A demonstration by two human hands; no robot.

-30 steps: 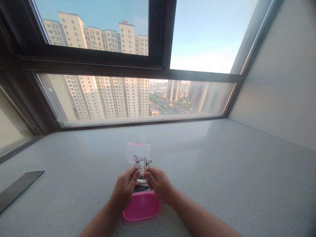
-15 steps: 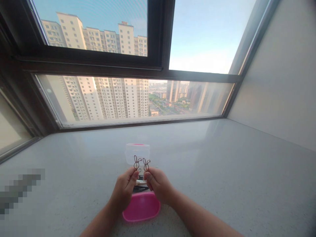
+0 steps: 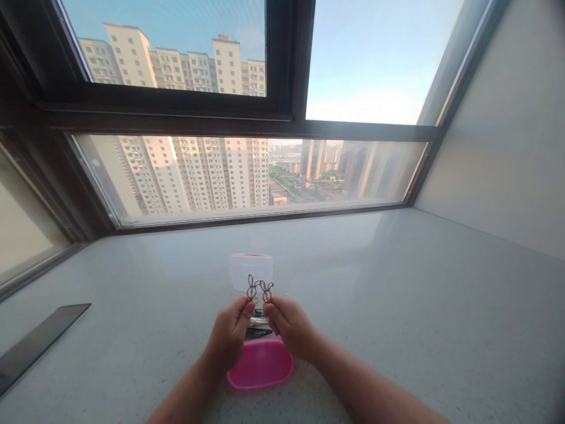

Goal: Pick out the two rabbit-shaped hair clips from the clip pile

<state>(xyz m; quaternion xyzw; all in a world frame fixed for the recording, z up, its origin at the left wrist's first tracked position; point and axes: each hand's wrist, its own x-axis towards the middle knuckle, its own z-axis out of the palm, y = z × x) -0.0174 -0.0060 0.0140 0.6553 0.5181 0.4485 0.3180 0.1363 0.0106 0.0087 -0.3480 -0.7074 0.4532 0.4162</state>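
Observation:
My left hand (image 3: 233, 325) pinches a bronze rabbit-shaped hair clip (image 3: 251, 290) between thumb and fingers, its wire ears pointing up. A matching rabbit-shaped clip (image 3: 267, 292) is pinched in my right hand (image 3: 289, 324). Side by side, the two clips have their ears close together; whether they touch I cannot tell. Beneath the hands lie a black clip (image 3: 259, 333) and a shiny gold-coloured piece (image 3: 259, 321), partly covered. A pink oval tray (image 3: 260, 386) sits just in front of them, nearer to me.
Beyond the hands a clear plastic box part (image 3: 241, 268) stands on the pale speckled sill (image 3: 375, 306). A dark flat device (image 3: 42, 341) lies at the left. The window frame (image 3: 265, 221) borders the back, and a white wall (image 3: 498, 147) rises at right.
The two rabbit-shaped clips have come closer together, ears nearly meeting. Both hands keep their pinch. The whole view has shifted slightly.

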